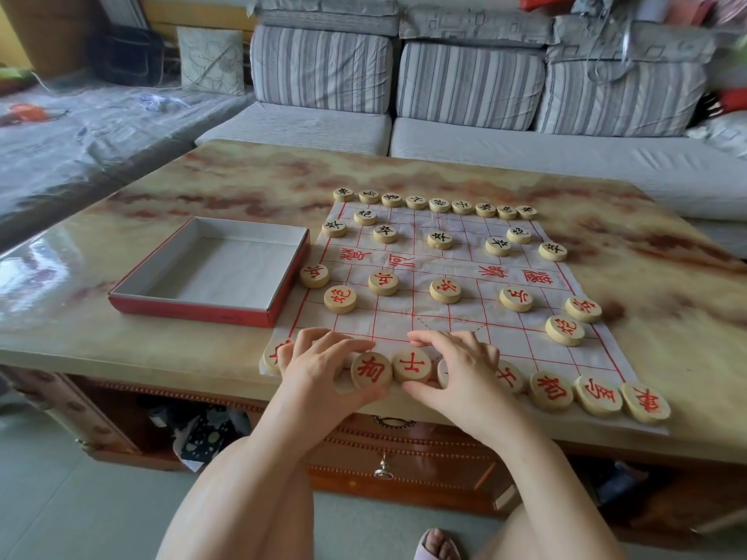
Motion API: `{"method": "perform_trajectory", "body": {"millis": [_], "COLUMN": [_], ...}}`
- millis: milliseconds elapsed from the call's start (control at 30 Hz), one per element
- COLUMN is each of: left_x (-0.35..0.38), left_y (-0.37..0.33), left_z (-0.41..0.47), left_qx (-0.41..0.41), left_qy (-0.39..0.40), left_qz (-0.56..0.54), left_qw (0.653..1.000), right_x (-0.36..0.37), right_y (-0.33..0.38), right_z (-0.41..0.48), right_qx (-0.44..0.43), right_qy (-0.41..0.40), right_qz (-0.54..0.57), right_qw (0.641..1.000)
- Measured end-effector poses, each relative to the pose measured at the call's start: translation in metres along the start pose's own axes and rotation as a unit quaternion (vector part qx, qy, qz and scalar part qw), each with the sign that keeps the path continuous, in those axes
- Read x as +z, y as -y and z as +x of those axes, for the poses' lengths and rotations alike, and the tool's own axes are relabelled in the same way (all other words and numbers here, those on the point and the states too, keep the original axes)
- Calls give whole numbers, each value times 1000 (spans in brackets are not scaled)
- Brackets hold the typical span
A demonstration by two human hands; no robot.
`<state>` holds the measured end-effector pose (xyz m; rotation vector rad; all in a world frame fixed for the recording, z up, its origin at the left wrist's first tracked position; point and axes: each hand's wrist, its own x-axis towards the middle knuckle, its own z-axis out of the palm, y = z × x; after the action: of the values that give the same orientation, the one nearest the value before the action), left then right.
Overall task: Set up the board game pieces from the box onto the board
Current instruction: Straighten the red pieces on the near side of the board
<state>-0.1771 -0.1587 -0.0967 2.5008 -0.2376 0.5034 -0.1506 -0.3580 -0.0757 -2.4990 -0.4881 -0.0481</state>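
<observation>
Now | left hand (319, 367); right hand (463, 371): each curled round red pieces (412, 365), board (404, 313) near edge; box (194, 312) beside left edge.

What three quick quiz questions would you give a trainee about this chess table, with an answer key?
1. True or false: the box still holds pieces.
2. Seen from the camera, the box lies where relative to the board? A left; B right; C beyond it.
3. Fill in: the left hand and right hand both hold red pieces in the ___ row.
Key: 1 false; 2 A; 3 nearest.
</observation>
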Motion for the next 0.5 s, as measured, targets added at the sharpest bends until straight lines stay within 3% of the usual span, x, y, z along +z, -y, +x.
{"method": "perform_trajectory", "body": {"millis": [300, 500], "left_x": [-1, -1], "left_y": [0, -2], "left_z": [-1, -1], "left_qx": [1, -1], "left_qy": [-3, 3], "left_qz": [0, 3], "left_qw": [1000, 1000], "right_x": [-1, -1], "right_y": [3, 1], "right_z": [1, 1], "right_qx": [-5, 7], "right_qy": [-41, -19], "right_qz": [-32, -7], "right_qw": [999, 1000]}}
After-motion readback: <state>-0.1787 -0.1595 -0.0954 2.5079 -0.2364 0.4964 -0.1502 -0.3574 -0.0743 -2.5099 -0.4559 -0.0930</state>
